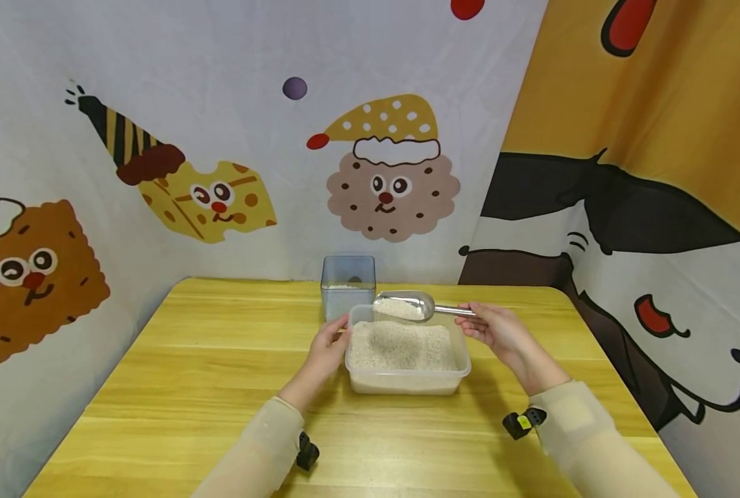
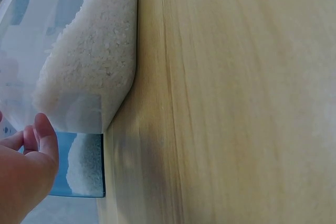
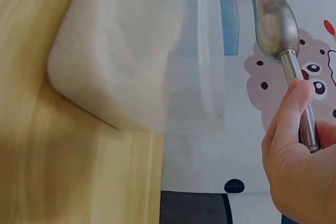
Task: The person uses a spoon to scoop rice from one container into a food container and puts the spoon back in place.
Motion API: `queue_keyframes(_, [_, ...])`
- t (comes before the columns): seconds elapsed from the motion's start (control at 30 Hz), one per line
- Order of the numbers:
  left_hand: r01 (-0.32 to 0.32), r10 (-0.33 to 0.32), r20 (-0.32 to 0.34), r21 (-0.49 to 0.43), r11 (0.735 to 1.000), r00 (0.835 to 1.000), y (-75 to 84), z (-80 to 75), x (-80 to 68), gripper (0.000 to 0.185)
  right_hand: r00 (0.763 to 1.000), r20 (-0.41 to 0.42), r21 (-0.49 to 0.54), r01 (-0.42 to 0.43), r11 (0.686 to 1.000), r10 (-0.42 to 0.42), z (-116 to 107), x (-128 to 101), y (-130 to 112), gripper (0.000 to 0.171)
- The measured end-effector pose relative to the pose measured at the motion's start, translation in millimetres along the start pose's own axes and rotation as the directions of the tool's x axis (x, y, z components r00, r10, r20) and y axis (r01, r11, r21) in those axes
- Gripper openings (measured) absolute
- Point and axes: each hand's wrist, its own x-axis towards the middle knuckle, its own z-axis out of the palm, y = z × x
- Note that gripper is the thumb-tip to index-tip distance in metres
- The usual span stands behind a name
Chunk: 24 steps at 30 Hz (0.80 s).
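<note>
A clear plastic container [image 1: 407, 382] of rice [image 1: 401, 347] stands on the table. My left hand [image 1: 328, 351] holds its left side near the far corner, thumb [image 2: 46, 132] by the wall and fingers bent near the rim. My right hand [image 1: 497, 334] grips the handle of a metal scoop [image 1: 420, 299], with the thumb laid along it. White rice [image 1: 398, 308] lies in the scoop, which is level above the container's far edge. Behind the container's far left corner stands a blue translucent box [image 1: 339, 301], partly filled with rice [image 2: 85, 166].
The wooden table [image 1: 220, 394] reaches back to a cloth backdrop [image 1: 233, 90] printed with cartoon figures. A dark wrist camera [image 1: 308, 453] sits on the left sleeve and another dark camera [image 1: 519, 423] on the right.
</note>
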Motion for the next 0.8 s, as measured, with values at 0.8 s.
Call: queue_keyframes(0.8, [-0.018, 0.018, -0.041, 0.017, 1.000, 0.999, -35.1, 4.7, 15.4, 0.043, 0.996, -0.088, -0.012, 0.021, 1.000, -0.022, 33, 46, -45, 0.037])
